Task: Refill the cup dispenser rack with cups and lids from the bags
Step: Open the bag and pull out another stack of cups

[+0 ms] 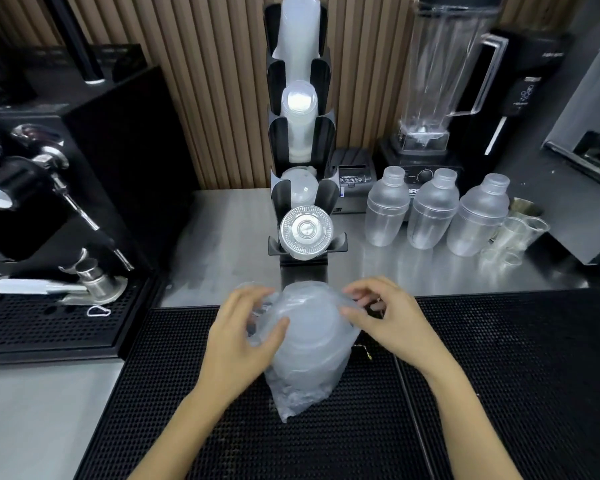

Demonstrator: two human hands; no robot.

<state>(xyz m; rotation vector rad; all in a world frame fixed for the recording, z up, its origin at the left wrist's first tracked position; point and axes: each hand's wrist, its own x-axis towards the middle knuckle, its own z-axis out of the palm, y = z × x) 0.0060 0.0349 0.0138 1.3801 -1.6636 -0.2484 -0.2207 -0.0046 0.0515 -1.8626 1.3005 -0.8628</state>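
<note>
A clear plastic bag (305,351) holding a stack of lids stands on the black rubber mat (499,375) in front of me. My left hand (236,344) grips the bag's left side with curled fingers. My right hand (385,320) pinches the plastic at its upper right edge. Behind the bag rises the black dispenser rack (326,199). Its two upper slots hold stacks of clear cups (298,102), a lower one holds domed lids (299,188), and the bottom one holds flat lids (305,232).
An espresso machine (42,188) with a drip tray fills the left side. Three plastic shakers (430,213), small measuring cups (513,237) and a blender (440,64) stand at the right on the steel counter (222,244). A small printer (354,178) sits behind the rack.
</note>
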